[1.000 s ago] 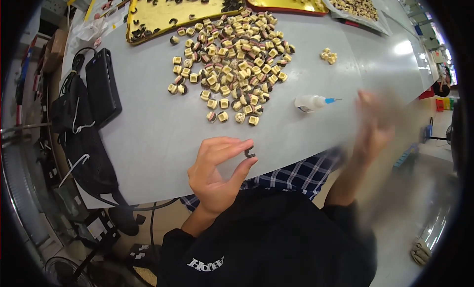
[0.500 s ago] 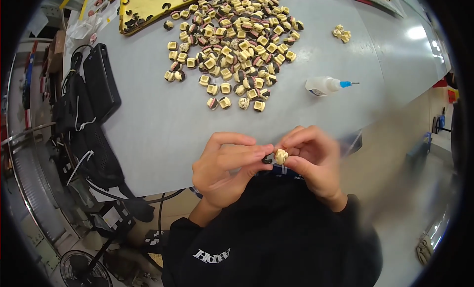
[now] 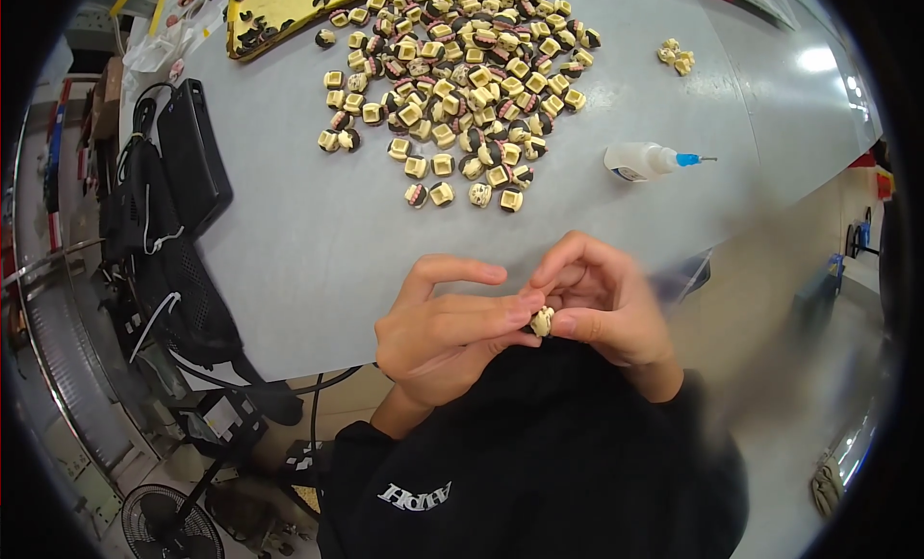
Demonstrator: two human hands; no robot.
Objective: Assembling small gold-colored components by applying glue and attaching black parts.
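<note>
In front of my chest, close to the table's near edge, both hands meet. Thumb and fingers of my left hand (image 3: 445,326) are closed on a small black curved piece (image 3: 528,327), now mostly hidden by the fingertips; the index finger is lifted away. My right hand (image 3: 616,314) pinches a small cream figurine head (image 3: 543,320) between thumb and fingers. The black piece lies against the head's left side. Beyond my hands, a large pile of similar cream heads (image 3: 442,192) with black and pink parts covers the middle of the table.
A clear squeeze bottle (image 3: 637,163) with a blue needle tip lies on its side at right. Past it sits a small cluster of cream pieces (image 3: 676,56). A yellow tray (image 3: 332,22) with black curved pieces is at far left. A black box (image 3: 195,140) and cables lie left.
My hands have come together: the cream head, previously a little apart from the black piece, has turned and now sits against it. The head has moved slightly down and left.
</note>
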